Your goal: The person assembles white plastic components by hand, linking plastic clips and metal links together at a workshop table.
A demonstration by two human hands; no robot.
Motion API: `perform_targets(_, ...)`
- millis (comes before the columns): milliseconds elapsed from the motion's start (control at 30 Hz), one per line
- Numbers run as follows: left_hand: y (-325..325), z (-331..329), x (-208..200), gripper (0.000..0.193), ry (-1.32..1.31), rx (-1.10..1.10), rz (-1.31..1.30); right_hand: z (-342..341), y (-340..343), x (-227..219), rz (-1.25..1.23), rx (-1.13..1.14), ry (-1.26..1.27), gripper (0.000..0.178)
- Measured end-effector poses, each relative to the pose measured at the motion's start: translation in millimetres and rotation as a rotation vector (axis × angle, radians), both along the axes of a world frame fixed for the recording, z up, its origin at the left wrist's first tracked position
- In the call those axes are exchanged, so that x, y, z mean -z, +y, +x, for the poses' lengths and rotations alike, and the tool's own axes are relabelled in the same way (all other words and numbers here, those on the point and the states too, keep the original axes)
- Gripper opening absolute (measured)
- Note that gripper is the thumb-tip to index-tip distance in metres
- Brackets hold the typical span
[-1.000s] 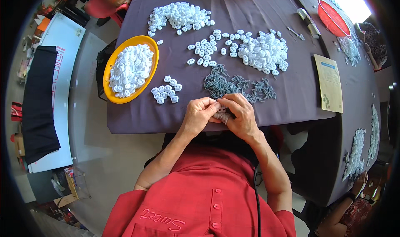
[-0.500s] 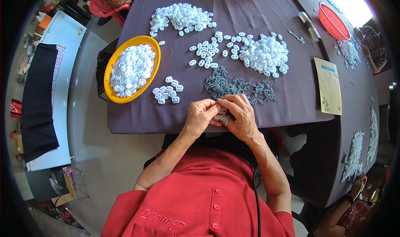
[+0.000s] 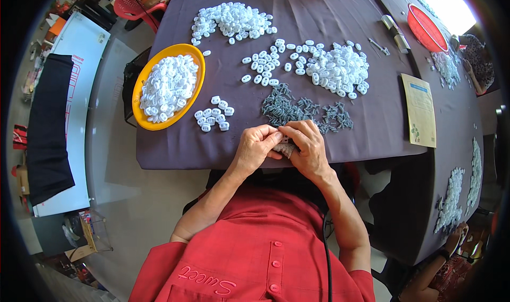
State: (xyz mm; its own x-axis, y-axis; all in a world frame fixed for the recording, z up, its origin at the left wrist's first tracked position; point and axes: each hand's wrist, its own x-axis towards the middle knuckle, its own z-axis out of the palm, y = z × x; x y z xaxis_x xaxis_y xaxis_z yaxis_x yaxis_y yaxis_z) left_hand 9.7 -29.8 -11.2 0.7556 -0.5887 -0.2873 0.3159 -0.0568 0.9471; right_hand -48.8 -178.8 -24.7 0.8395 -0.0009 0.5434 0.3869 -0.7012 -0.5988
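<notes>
My left hand (image 3: 252, 147) and my right hand (image 3: 308, 149) meet at the table's near edge, fingertips pinched together. Between them a small white piece (image 3: 285, 140) shows in part, its lower portion covered by fingers. A beige, cloth-like wrap (image 3: 286, 150) lies against the fingers under it. Whatever the left fingertips pinch is too small and covered to name. Just beyond my hands is a pile of small grey pins (image 3: 281, 108). To the left sits a small group of white oval two-hole pieces (image 3: 214, 114); a larger heap of them (image 3: 337, 68) lies farther right.
A yellow bowl (image 3: 139, 103) of white pieces stands at the left table edge. Another white heap (image 3: 231, 20) lies far back. A tan packet (image 3: 419, 111), a red basket (image 3: 425, 28) and more pieces (image 3: 451, 201) are rightward. Other people's arms show at the margins.
My hands stay together in almost the same place, with only slight finger movement. The piles and the bowl look unchanged.
</notes>
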Motion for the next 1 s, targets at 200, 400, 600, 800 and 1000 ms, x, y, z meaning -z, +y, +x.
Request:
perform_targets(200,0.5,0.2,2.2,0.02,0.042,-0.013,-0.027,0.8,-0.7,-1.3,-0.01,0.005,0.008,0.038)
perform_targets(400,0.3,0.4,0.5,0.019,0.089,-0.022,-0.047,1.4,-1.6,0.6,0.002,-0.012,-0.012,0.038)
perform_targets(600,0.0,-1.2,2.7,0.019,0.1,-0.03,-0.066,0.5,-0.2,3.6,0.007,-0.004,-0.007,0.036)
perform_targets(800,0.3,-4.8,4.1,0.018,0.112,-0.056,-0.089,0.2,0.5,5.6,0.051,-0.024,-0.022,0.036)
perform_targets(1000,1.1,-4.8,7.1,0.018,0.116,-0.067,-0.104,-0.1,0.6,3.5,0.056,-0.037,-0.003,0.036)
